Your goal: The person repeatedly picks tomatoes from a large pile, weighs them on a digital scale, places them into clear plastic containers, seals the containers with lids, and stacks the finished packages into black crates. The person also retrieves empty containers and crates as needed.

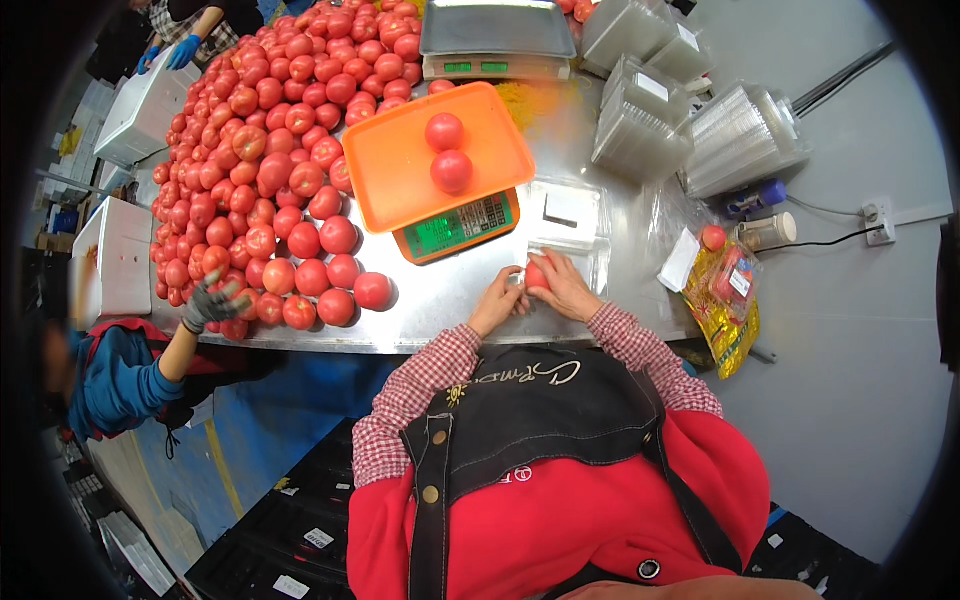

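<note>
My right hand (566, 289) has its fingers curled over a red tomato (537, 275) at the near left part of an open clear plastic clamshell container (600, 262). Close beside it, my left hand (496, 304) has its fingers bent at the container's left edge, by the tomato; whether they grip anything is unclear. A white label or pad (561, 208) shows at the container's far half. Just beyond my left hand stands a digital scale (457, 229) with an orange tray (382, 169). Two tomatoes (451, 171) sit on that tray.
A large heap of tomatoes (285, 135) covers the steel table's left side. Another scale (499, 30) stands behind. Stacked clear containers (641, 127) and a packed tomato box (735, 281) are at right. A co-worker's gloved hand (214, 304) reaches over the heap near foam boxes (112, 255).
</note>
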A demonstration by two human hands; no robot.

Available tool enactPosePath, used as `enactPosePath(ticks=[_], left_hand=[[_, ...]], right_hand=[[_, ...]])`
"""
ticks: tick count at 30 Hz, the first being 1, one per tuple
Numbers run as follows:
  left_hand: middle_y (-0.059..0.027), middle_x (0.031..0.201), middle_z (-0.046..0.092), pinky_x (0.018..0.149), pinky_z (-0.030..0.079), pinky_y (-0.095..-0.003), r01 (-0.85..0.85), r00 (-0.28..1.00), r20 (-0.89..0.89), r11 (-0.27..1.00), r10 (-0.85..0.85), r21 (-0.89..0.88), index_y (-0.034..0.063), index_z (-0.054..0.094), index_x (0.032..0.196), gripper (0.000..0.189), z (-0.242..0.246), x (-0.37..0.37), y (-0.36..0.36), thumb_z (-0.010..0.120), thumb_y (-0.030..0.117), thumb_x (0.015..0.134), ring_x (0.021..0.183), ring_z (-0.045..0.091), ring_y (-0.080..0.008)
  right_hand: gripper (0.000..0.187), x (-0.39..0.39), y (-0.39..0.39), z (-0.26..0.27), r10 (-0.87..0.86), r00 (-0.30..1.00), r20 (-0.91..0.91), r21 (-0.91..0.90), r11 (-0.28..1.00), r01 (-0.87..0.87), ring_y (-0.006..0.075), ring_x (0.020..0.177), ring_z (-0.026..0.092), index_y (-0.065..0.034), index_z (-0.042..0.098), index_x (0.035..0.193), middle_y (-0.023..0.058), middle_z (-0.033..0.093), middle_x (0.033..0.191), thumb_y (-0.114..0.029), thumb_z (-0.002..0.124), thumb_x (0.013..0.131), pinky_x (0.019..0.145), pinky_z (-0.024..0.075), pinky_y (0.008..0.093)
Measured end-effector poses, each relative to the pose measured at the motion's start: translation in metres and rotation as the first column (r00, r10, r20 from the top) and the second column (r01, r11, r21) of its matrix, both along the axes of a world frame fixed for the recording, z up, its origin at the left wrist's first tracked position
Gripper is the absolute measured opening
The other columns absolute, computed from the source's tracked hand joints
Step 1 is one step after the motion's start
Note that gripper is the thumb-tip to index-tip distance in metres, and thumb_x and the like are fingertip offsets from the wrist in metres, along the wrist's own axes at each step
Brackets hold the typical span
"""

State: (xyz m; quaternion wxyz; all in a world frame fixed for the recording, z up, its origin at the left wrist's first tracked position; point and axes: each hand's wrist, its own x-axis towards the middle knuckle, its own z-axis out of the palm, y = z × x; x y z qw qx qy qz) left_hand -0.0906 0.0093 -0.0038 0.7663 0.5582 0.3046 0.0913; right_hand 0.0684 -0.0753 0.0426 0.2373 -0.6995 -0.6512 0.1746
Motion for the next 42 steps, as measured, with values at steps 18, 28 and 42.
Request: enactPosePath(ticks=[18,28,42], left_hand=[[-0.0155,0.103,0.052,0.082,0.044,-0.0340,-0.483,0.804,0.237,0.367,0.545,0.795,0.0035,0.046,0.120,0.040,0.099,-0.030,0.109,0.058,0.006,0.081,0.095,0.053,-0.0260],[-0.0177,0.128,0.037,0.098,0.036,-0.0386,-0.134,0.947,0.023,0.327,0.321,0.935,0.0069,0.042,0.123,0.064,0.097,0.046,0.215,0.072,0.007,0.066,0.114,0.042,-0.0349],[-0.0138,0.122,0.040,0.096,0.041,-0.0365,-0.434,0.815,0.573,0.746,0.087,0.504,0.0078,0.032,0.125,0.066,0.160,0.048,0.120,0.068,-0.002,0.071,0.114,0.045,-0.0247]], right_hand=[[0.057,0.041,0.056,0.071,-0.046,0.962,-0.268,0.231,0.967,0.111,0.0303,0.103,0.049,-0.0048,0.045,0.120,0.0144,0.045,0.110,-0.019,0.071,0.071,0.089,0.0421,0.0344],[0.066,0.022,-0.064,0.014,-0.092,0.961,0.262,-0.048,0.993,0.108,0.0297,0.096,0.049,-0.0088,0.044,0.121,0.0152,0.046,0.109,-0.030,0.074,0.066,0.085,0.0377,0.0384],[0.057,0.017,-0.066,-0.002,-0.131,0.976,0.174,0.157,0.982,0.104,0.0304,0.107,0.045,-0.0078,0.047,0.114,0.0136,0.047,0.113,-0.012,0.072,0.063,0.095,0.0350,0.0411]])
